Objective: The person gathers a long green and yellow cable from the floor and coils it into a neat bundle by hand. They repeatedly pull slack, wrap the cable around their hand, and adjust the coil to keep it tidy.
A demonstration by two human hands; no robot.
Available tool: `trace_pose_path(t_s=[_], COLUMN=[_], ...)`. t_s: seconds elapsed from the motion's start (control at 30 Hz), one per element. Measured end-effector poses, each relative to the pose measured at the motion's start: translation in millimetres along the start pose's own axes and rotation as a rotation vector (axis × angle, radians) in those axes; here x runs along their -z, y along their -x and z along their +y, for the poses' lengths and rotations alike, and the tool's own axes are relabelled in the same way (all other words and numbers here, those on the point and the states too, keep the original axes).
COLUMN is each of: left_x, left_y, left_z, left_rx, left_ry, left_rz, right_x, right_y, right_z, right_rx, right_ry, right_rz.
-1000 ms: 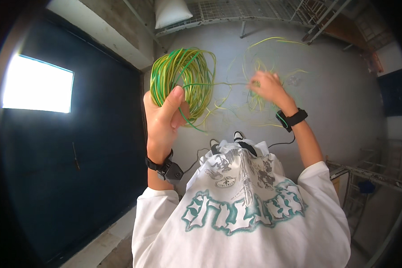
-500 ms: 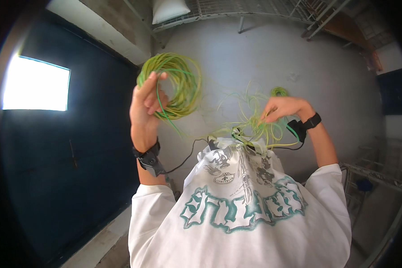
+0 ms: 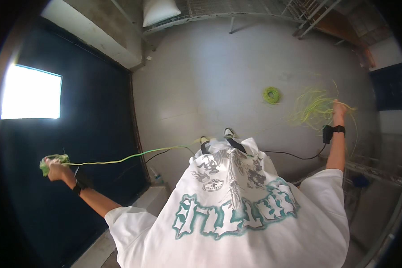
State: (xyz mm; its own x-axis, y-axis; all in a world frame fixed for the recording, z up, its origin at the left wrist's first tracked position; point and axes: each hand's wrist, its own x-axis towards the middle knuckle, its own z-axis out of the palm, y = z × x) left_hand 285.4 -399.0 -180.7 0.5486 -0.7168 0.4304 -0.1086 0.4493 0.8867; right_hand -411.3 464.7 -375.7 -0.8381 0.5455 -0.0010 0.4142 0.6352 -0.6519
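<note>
My left hand [image 3: 58,170], out at the far left, is closed on a bunched coil of green-yellow wire [image 3: 45,165], blurred by motion. A green-yellow strand [image 3: 106,162] stretches from it toward the middle of my body. My right hand [image 3: 338,110], raised at the right, grips a loose tangle of yellow-green wire [image 3: 314,106] that fans out and dangles. A small, neat yellow-green coil [image 3: 266,94] lies on the grey floor [image 3: 201,80]. Black straps with small devices [image 3: 328,134] sit on my wrists, with dark cables running from them.
A dark door [image 3: 76,134] with a bright pane [image 3: 31,91] fills the left side. At the top stand a metal mesh bed frame [image 3: 231,23] with a white pillow [image 3: 160,10] and a ladder. A bottle [image 3: 157,175] stands low by the door. A metal railing [image 3: 375,172] is at the lower right.
My hands have spread wide apart: the left moved down and leftward with its coil, stretching out a strand; the right moved rightward with the tangle. The small coil on the floor is now uncovered.
</note>
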Motion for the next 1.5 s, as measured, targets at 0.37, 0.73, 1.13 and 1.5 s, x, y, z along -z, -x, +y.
trace_pose_path(t_s=[0.37, 0.73, 1.13, 1.5], left_x=[-6.4, -30.3, -33.1, 14.5], left_y=[46.4, 119.4, -43.7, -126.5], left_z=[17.6, 65.3, -62.1, -77.7], left_rx=[0.062, 0.096, -0.145, -0.021], left_ry=[-0.042, 0.177, -0.098, -0.376], left_rz=[-0.129, -0.314, -0.047, 0.341], right_x=[16.7, 35.4, 105.7, 28.1], right_y=[65.6, 236.2, 56.2, 135.1], right_z=[-98.7, -161.4, -80.7, -1.1], right_rx=[0.572, 0.364, 0.4, 0.0], right_ry=[-0.487, 0.138, -0.889, 0.112], right_rz=[0.082, -1.37, 0.141, -0.817])
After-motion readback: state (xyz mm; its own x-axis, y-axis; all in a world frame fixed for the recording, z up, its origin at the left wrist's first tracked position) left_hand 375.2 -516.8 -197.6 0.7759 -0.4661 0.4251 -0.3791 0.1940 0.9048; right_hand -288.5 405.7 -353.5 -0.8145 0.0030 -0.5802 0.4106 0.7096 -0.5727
